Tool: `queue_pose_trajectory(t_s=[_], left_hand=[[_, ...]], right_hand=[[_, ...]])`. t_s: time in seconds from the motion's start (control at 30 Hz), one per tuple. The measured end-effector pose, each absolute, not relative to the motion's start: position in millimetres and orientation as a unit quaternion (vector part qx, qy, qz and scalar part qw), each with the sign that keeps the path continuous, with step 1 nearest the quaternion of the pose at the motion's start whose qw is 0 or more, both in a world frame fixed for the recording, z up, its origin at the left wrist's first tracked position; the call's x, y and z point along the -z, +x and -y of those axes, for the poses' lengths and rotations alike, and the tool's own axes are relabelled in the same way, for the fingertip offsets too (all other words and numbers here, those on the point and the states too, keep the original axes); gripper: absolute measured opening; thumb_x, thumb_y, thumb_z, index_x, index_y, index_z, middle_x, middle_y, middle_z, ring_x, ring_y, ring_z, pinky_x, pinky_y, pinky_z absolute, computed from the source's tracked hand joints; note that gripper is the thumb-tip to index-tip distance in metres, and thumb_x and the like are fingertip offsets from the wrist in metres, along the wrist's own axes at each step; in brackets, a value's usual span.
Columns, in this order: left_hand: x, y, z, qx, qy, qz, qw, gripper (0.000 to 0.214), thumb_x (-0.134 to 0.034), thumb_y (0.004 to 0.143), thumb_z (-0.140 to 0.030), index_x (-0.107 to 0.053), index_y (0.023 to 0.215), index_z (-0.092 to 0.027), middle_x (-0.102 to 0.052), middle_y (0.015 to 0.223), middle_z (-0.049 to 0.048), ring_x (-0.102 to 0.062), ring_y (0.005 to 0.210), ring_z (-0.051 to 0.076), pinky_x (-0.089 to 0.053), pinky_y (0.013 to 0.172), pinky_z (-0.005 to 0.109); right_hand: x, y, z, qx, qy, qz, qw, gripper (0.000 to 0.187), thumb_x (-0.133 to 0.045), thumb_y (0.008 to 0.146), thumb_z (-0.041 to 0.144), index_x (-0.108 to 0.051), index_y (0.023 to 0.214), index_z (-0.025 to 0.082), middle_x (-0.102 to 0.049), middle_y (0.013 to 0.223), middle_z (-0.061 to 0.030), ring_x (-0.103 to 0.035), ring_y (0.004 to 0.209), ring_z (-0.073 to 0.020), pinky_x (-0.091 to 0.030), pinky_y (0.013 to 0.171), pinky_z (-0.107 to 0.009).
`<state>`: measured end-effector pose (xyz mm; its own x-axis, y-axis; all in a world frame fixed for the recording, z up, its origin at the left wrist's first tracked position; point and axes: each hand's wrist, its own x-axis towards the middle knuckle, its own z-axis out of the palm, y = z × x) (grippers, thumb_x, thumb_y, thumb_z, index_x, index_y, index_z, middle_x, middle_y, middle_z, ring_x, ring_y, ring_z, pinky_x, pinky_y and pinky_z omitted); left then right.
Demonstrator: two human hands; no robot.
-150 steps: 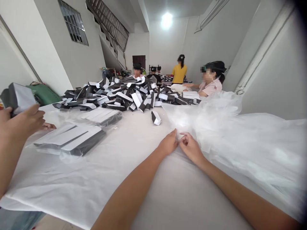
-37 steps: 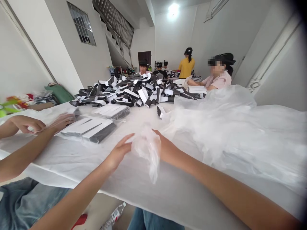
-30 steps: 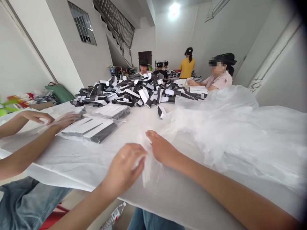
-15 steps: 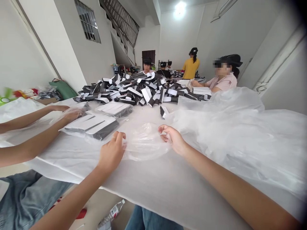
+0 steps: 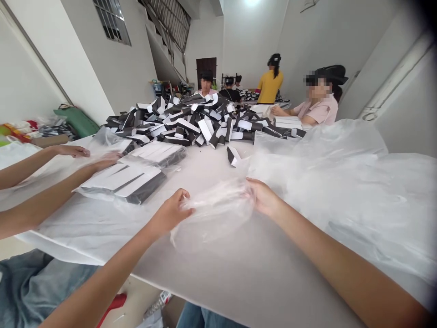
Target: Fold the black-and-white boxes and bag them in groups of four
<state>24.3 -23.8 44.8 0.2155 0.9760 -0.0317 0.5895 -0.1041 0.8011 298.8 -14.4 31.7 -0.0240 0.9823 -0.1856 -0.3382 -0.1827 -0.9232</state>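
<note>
A clear plastic bag [image 5: 215, 209] stretches between my two hands above the near part of the white-covered table [image 5: 205, 269]. My left hand [image 5: 174, 209] pinches its left side between thumb and fingers. At the right end, my right hand [image 5: 262, 196] grips the bag, some of its fingers hidden by the plastic. To the left of my left hand lies a bagged pack of white and black boxes [image 5: 119, 182], with another bagged pack [image 5: 153, 152] behind it. One loose black-and-white box [image 5: 233, 156] rests beyond the bag.
A large heap of black-and-white boxes [image 5: 191, 120] covers the back of the table. Clear plastic bags [image 5: 341, 191] pile up on the right. A co-worker's hands [image 5: 102, 159] handle plastic at the left; another person [image 5: 317, 100] sits at the far right.
Both hands have moved slightly right, and the bag between them is now lifted and drawn out longer. The co-worker's upper hand on the left has shifted left.
</note>
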Motion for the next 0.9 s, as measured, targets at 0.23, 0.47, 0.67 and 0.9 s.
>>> queue_pose_trajectory(t_s=[0.23, 0.47, 0.67, 0.9], left_hand=[[-40.8, 15.8, -34.3, -0.291, 0.585, -0.564, 0.506, 0.018, -0.056, 0.068, -0.029, -0.059, 0.085, -0.021, -0.051, 0.064, -0.0019, -0.051, 0.06, 0.016, -0.037, 0.055, 0.025], [-11.9, 25.8, -78.6, -0.336, 0.637, -0.519, 0.461, 0.013, -0.049, 0.076, -0.032, -0.053, 0.073, -0.02, -0.05, 0.058, -0.0027, -0.047, 0.05, 0.014, -0.035, 0.048, 0.024], [-4.5, 21.9, -88.3, -0.387, 0.642, -0.48, 0.455, 0.041, -0.051, 0.076, -0.029, -0.056, 0.116, -0.023, -0.064, 0.106, 0.0025, -0.061, 0.091, 0.02, -0.048, 0.078, 0.029], [-1.7, 15.9, -98.5, -0.405, 0.596, -0.46, 0.518, 0.05, -0.058, 0.079, -0.039, -0.052, 0.127, -0.025, -0.056, 0.123, 0.0065, -0.058, 0.105, 0.024, -0.05, 0.081, 0.032]], right_hand=[[-46.8, 302.3, 26.4, -0.549, -0.553, 0.544, 0.312, 0.03, -0.067, 0.074, 0.045, -0.069, 0.095, 0.023, -0.066, 0.086, -0.0019, -0.06, 0.074, -0.0181, -0.047, 0.062, -0.028], [-39.6, 310.4, -3.2, -0.422, -0.545, 0.547, 0.475, 0.034, -0.043, 0.09, 0.044, -0.063, 0.111, 0.027, -0.065, 0.115, -0.0038, -0.059, 0.112, -0.0212, -0.046, 0.095, -0.035], [-52.1, 297.8, -106.4, -0.324, -0.632, 0.568, 0.416, 0.042, -0.049, 0.084, 0.03, -0.052, 0.126, 0.024, -0.055, 0.134, -0.0068, -0.06, 0.109, -0.0207, -0.051, 0.089, -0.035], [-35.5, 240.0, -280.9, -0.109, -0.674, 0.667, 0.296, 0.056, -0.06, 0.08, 0.021, -0.045, 0.133, 0.014, -0.037, 0.145, -0.017, -0.038, 0.131, -0.0341, -0.038, 0.105, -0.048]])
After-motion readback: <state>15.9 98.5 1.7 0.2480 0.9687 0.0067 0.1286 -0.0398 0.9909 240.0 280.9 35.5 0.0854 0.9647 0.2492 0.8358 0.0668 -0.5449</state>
